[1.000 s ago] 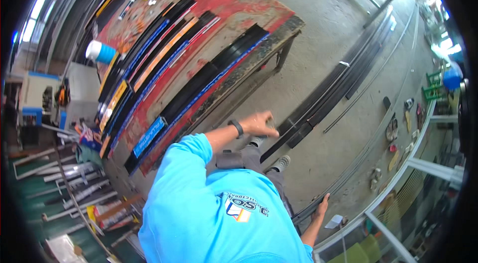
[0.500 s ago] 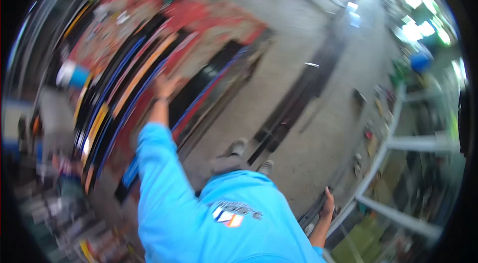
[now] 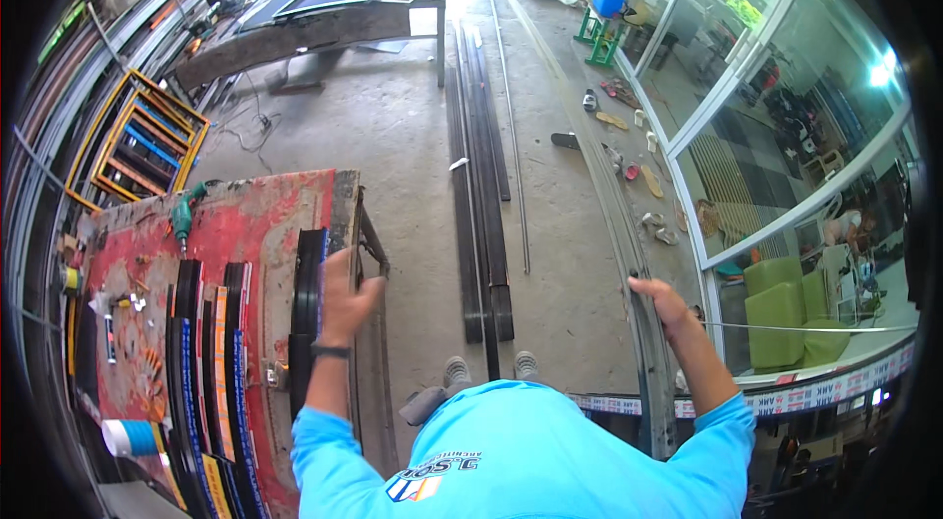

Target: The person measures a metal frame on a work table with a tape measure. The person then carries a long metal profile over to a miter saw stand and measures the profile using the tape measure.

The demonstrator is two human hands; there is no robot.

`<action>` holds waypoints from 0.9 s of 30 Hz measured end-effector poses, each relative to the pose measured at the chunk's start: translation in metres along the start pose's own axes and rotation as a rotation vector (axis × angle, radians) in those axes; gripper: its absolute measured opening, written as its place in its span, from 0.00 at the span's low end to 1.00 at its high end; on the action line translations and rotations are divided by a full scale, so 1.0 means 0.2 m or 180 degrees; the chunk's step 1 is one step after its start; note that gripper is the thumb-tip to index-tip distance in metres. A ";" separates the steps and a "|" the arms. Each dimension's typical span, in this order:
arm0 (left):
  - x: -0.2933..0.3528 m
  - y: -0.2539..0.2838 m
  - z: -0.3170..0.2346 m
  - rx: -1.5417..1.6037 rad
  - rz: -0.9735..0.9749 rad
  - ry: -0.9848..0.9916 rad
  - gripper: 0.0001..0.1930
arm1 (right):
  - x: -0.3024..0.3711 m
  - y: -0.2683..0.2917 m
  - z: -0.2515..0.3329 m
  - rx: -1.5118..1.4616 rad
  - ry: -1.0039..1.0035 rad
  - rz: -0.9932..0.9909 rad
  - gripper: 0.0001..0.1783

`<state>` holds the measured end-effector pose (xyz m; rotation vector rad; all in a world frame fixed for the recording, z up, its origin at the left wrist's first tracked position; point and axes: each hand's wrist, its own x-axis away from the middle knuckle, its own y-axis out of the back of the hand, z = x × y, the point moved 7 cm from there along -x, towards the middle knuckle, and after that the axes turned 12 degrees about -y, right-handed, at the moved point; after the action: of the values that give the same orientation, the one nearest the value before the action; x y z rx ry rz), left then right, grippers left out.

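The left hand (image 3: 349, 303) was raised, empty, thumb spread from its fingers, next to the black profile (image 3: 307, 273) by the right edge of the red table (image 3: 265, 210). The right hand (image 3: 666, 305) reached forward at the dark bars (image 3: 652, 372), whether clamped I couldn't tell; bare concrete floor (image 3: 413, 185) lay between table and floor-laid strips (image 3: 464, 254).

From the person's head we look downward and ahead, with one wide fisheye view, close above the blue shirt (image 3: 560, 450).
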<state>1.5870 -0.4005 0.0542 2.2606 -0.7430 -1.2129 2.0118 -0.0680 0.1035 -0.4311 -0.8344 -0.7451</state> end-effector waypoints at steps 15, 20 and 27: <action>-1.23 -0.48 -1.48 0.1692 -0.1281 -0.2110 0.26 | 0.44 -0.68 0.85 0.0220 0.0783 0.1163 0.18; -1.37 -0.40 -1.28 0.2827 -0.1652 -0.1732 0.32 | 0.70 -1.00 1.01 0.0530 0.2265 0.1840 0.32; -1.23 0.14 -1.35 -0.0097 -0.2397 -0.2306 0.18 | 0.70 -0.95 0.74 0.1360 0.2394 0.2391 0.39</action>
<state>1.6972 -0.2216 0.3544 2.1071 -0.0408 -2.4323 1.8587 -0.1643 0.3149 -0.0369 -0.0701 0.0118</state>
